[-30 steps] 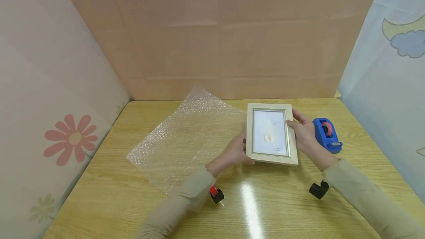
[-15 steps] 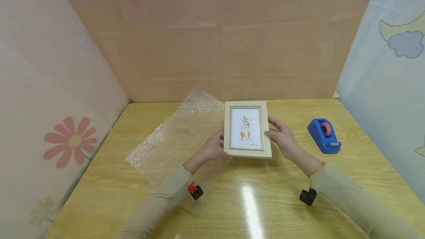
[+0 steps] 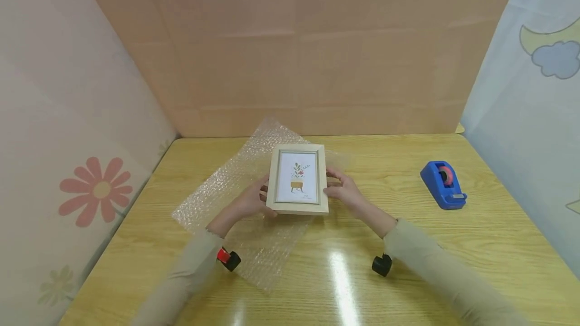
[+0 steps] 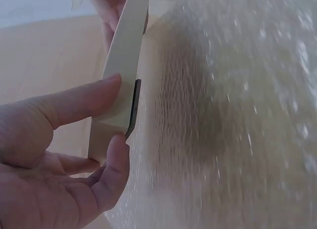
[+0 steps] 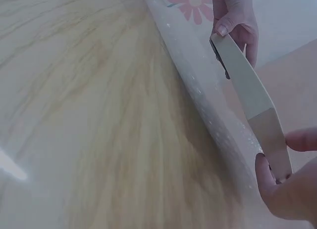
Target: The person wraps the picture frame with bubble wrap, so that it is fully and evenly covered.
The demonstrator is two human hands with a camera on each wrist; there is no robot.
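A cream picture frame (image 3: 297,207) with a potted-plant print is held between both hands, face up, over the bubble wrap (image 3: 217,192). My left hand (image 3: 249,201) grips its left side, thumb on the near edge and fingers curled behind in the left wrist view. On the opposite side, my right hand (image 3: 351,195) pinches the frame's edge between thumb and fingers. Both wrist views show the frame's side (image 4: 121,56) raised above the sheet, with a dark piece (image 4: 133,108) at its back. The bubble wrap lies flat and askew beneath.
A blue tape dispenser (image 3: 444,187) with a pink roll stands on the right of the wooden table (image 3: 389,165). A tan backdrop (image 3: 294,64) rises at the table's far edge, with patterned walls on either side.
Both hands have carried the picture frame leftward from beside the tape dispenser to over the bubble wrap. Glare on its front has gone, so the print shows clearly.
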